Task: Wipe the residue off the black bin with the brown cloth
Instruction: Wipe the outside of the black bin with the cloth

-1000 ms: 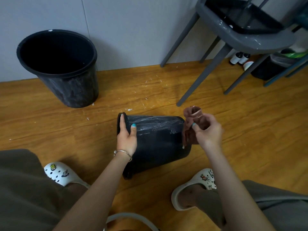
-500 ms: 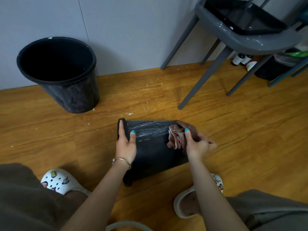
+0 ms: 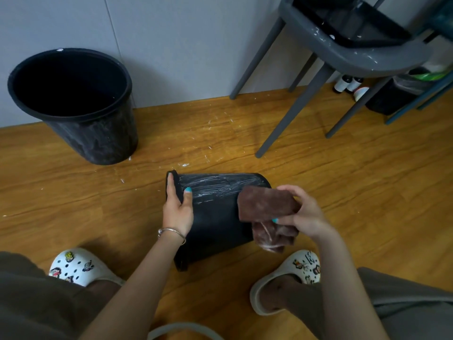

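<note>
The round black plastic bin (image 3: 215,217) lay on its side on the wooden floor (image 3: 343,187), its rim toward the upright second bin. White streaky residue (image 3: 215,186) covered the upper part of its wall; the nearer part looked clean. It appeared light and thin-walled, stiff enough to take rubbing but likely to roll or slide on the smooth floor, so bracing it at the rim seemed the sound hold. The left hand (image 3: 177,207) did just that, fingers laid straight over the rim and thumb resting on the wall. The folded brown cloth (image 3: 266,206), soft and limp, sat at the bin's base end, pinched in the curled fingers of the right hand (image 3: 302,212), a loose fold hanging below. It would probably wipe best bunched flat under the palm.

Counted: two black bins, the one on its side and a tall upright black bin (image 3: 73,104) by the wall beyond the lying bin's rim; one cloth; two white clogs (image 3: 81,266) near the lying bin; one grey chair (image 3: 343,52) beyond its base.
</note>
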Demonstrator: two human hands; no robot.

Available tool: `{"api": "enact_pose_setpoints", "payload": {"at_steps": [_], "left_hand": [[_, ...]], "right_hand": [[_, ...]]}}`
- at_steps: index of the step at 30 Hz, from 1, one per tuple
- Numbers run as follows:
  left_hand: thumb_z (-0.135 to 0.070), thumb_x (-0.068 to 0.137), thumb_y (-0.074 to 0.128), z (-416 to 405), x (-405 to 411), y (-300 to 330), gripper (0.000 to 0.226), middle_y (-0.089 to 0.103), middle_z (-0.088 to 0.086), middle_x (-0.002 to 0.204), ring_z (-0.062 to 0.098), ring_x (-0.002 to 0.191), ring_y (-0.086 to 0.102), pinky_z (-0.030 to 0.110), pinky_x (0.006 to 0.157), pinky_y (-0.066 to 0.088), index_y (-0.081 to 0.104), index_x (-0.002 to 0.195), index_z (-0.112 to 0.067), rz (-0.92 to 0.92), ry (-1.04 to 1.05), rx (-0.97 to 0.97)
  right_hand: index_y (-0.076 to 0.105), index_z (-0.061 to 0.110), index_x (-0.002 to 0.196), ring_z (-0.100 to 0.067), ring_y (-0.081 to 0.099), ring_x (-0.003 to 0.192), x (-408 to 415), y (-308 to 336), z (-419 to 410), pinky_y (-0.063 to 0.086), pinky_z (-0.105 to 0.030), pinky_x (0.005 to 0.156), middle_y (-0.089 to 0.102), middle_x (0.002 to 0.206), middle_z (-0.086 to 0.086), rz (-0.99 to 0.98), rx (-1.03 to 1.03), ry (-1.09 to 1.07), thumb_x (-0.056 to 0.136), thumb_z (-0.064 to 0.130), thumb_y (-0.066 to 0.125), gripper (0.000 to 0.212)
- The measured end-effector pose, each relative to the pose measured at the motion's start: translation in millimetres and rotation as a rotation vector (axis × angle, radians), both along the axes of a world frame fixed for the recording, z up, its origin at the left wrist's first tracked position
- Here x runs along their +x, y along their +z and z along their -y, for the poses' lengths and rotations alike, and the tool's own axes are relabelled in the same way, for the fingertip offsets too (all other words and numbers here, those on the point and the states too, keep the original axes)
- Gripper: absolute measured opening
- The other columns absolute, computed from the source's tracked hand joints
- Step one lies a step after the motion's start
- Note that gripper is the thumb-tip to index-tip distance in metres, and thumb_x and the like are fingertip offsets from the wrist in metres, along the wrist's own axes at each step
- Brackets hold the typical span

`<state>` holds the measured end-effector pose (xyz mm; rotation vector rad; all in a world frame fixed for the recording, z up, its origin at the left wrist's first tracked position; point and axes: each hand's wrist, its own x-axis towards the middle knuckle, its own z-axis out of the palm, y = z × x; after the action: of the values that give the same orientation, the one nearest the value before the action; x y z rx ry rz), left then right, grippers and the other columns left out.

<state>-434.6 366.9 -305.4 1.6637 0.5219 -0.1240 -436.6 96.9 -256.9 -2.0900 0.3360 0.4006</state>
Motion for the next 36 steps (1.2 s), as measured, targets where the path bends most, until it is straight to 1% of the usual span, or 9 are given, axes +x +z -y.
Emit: {"api": "enact_pose_setpoints", "payload": {"at_steps": [6,12,15,19,23,26,29,32,36], "left_hand": [[-0.021,0.101,0.043,0.4,-6.2,1.6,0.063,0.039,0.001,0.147,0.010,0.120,0.041,0.020,0.093,0.029,0.007,0.152,-0.032,0.006,-0.009,0.007],[-0.015,0.098,0.048,0.5,-4.2,-2.2,0.061,0.051,-0.011,0.114,-0.003,0.081,0.051,-0.003,0.067,0.036,0.020,0.149,-0.031,0.014,0.015,-0.010],[-0.021,0.092,0.060,-5.2,7.1,-3.7,0.041,0.055,-0.004,0.116,0.013,0.101,0.055,0.017,0.080,0.039,0.042,0.129,-0.023,-0.012,0.144,-0.122],[-0.038,0.097,0.046,-7.1,33.0,2.3,0.036,0.058,0.006,0.094,0.022,0.079,0.055,0.030,0.068,0.041,0.036,0.124,-0.016,-0.093,0.164,-0.046],[-0.030,0.103,0.031,-7.6,36.5,-8.6,0.048,0.058,0.018,0.121,0.036,0.110,0.054,0.034,0.089,0.040,0.028,0.147,-0.012,-0.127,0.106,0.143],[-0.028,0.103,0.031,-7.0,31.3,-15.2,0.049,0.057,0.011,0.120,0.033,0.107,0.055,0.032,0.089,0.040,0.025,0.150,-0.017,-0.134,0.107,0.155],[-0.021,0.100,0.034,-7.4,31.2,-15.6,0.045,0.058,0.020,0.121,0.030,0.092,0.055,0.034,0.082,0.042,0.032,0.145,-0.018,-0.152,0.181,-0.006],[-0.023,0.101,0.035,-7.3,32.3,-13.8,0.047,0.043,0.010,0.144,0.027,0.122,0.045,0.034,0.101,0.034,0.031,0.147,-0.014,-0.158,0.199,-0.102],[-0.031,0.102,0.035,-10.4,30.5,-20.2,0.053,0.041,0.011,0.147,0.035,0.133,0.039,0.040,0.111,0.032,0.019,0.152,-0.022,-0.125,0.162,-0.077]], "right_hand": [[0.058,0.012,0.125,-0.021,0.052,0.112,8.8,-28.2,-9.3,0.039,-0.021,0.089,0.046,0.125,-0.009,0.232,-0.443,-0.189,0.070,0.006,0.084,0.060],[0.031,0.034,0.149,-0.031,0.037,0.134,-2.1,-64.6,-34.3,0.040,-0.035,0.095,0.032,0.150,0.000,-0.016,0.048,-0.368,0.078,0.012,0.065,0.082],[0.032,0.036,0.145,-0.035,0.027,0.138,1.5,-65.0,-48.4,0.039,-0.047,0.100,0.021,0.153,0.001,-0.001,0.009,-0.514,0.078,0.042,0.075,0.080],[0.045,0.025,0.133,-0.038,0.031,0.129,5.3,-68.3,-74.4,0.040,-0.040,0.089,0.030,0.146,-0.009,0.139,-0.354,-0.543,0.081,0.044,0.074,0.062],[0.063,0.017,0.115,-0.034,0.051,0.113,5.6,-71.7,-49.5,0.047,-0.041,0.092,0.052,0.120,-0.005,0.471,-0.355,-0.407,0.075,0.005,0.079,0.045],[0.062,0.025,0.108,-0.030,0.051,0.117,6.0,-61.7,-35.5,0.046,-0.034,0.096,0.046,0.119,0.001,0.444,-0.255,-0.313,0.073,-0.007,0.074,0.049],[0.054,0.042,0.099,-0.028,0.035,0.132,-1.2,-66.9,-42.2,0.042,-0.040,0.103,0.030,0.144,0.000,0.140,-0.153,-0.228,0.076,0.014,0.077,0.043],[0.058,0.037,0.094,-0.028,0.032,0.131,-2.8,-72.6,-53.6,0.042,-0.042,0.098,0.031,0.144,0.003,0.112,-0.129,-0.380,0.076,0.049,0.075,0.028],[0.054,0.032,0.113,-0.022,0.046,0.118,-1.5,-79.1,-57.9,0.045,-0.033,0.088,0.047,0.126,0.004,0.313,-0.217,-0.465,0.081,0.034,0.074,0.038]]}}
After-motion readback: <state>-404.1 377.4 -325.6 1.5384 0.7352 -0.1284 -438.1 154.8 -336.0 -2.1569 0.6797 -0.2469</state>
